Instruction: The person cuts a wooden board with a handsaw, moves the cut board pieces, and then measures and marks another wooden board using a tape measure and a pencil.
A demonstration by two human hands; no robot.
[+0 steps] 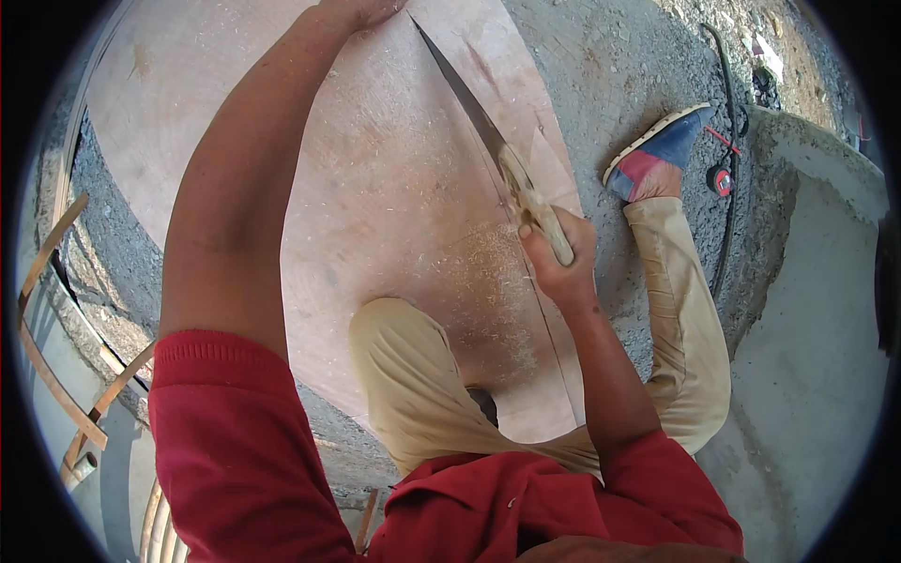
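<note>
A large plywood sheet [385, 178] lies on the gravel ground, dusted with sawdust. My right hand [556, 255] grips the wooden handle of a hand saw [479, 117], whose blade runs up and left along a cut line near the sheet's right edge. My left hand [357, 11] rests flat on the sheet at the far end, close to the saw's tip, arm stretched out. My left knee [399, 338] in tan trousers presses on the sheet; the right leg stretches off it, ending in a blue and red shoe [662, 150].
Gravel ground [619, 75] surrounds the sheet. A black cable [730, 103] and a small red tape measure [721, 180] lie at the right beside a concrete ledge [826, 281]. Bent wooden strips [56, 310] lie at the left.
</note>
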